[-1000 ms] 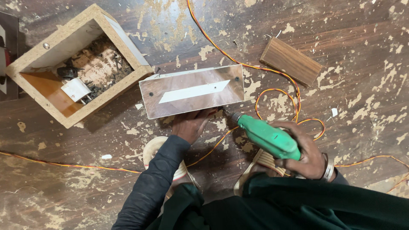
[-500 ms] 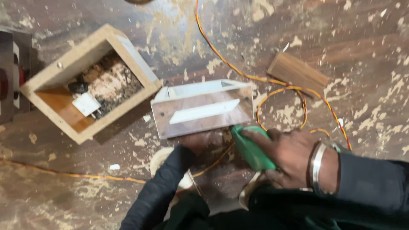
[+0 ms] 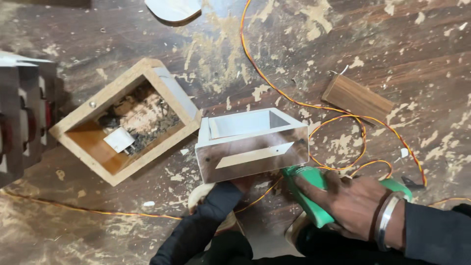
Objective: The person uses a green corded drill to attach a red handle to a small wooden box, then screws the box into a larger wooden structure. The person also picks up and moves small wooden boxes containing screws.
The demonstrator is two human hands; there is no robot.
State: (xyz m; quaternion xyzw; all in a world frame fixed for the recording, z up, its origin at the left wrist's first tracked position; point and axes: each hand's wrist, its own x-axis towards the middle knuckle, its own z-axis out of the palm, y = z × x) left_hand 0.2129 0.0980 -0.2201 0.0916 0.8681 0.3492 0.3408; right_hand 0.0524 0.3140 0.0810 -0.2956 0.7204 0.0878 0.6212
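A dark cabinet (image 3: 22, 118) with red fittings fills the left edge of the dust-strewn wooden floor (image 3: 98, 39). Beside it lies an open plywood box (image 3: 105, 147), tilted on the diagonal, holding wood shavings and a small white tag; its right corner sits just beside the small laminated box (image 3: 251, 143) at centre. The left hand (image 3: 243, 182) comes up from below in a dark sleeve (image 3: 206, 218), reaching under the near face of the laminated box; only a little of it shows below the box's lower edge, and whether its fingers are closed or spread cannot be told. The laminated box stands open-topped with its glossy brown front turned to the camera. To the right, the right hand (image 3: 351, 203), a metal bangle (image 3: 387, 221) on the wrist, lies across a green power tool (image 3: 314, 194), fingers wrapped down over its body in a firm grip, the tool's nose at the box's lower right corner. An orange cord (image 3: 274, 88) loops from the top of the scene past the box's right end and curls behind the tool. Farther right, well apart, lies a loose brown wood offcut (image 3: 357, 98), with bare floor around it.
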